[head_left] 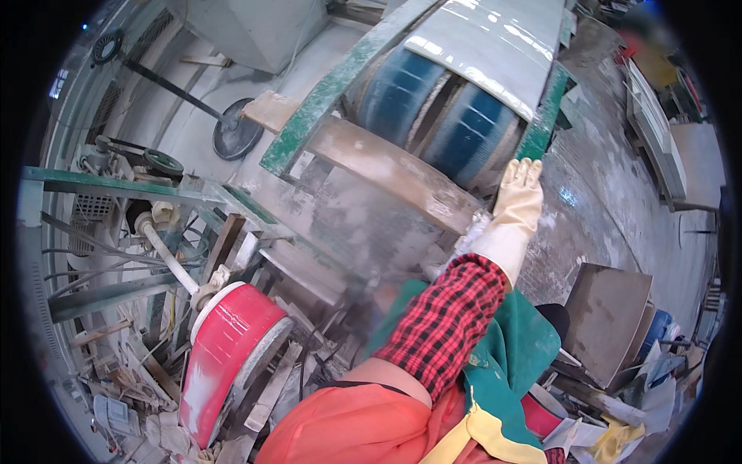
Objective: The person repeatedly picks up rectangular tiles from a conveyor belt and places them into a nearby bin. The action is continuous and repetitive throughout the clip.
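Note:
My left hand [518, 205], in a cream rubber glove with a red-and-black checked sleeve behind it, reaches forward. Its fingers are stretched out side by side, and their tips meet the near end of a green metal bar [541, 135]. Beyond the bar, a glossy pale sheet [487, 46] lies over two blue rounded drums or belts [471, 127]. A dusty wooden board [394, 166] crosses in front of them. At the bottom edge a scrap of checked sleeve [554, 456] shows on my right side; I cannot make out the right hand's fingers there.
On the left stands a red belt [232, 332] on a wheel, joined to a pale shaft [170, 255]. Scrap wood and debris lie around it. A round-based stand [236, 131] is farther back. At right are a brown panel [607, 321] and a crumpled yellow thing [618, 439].

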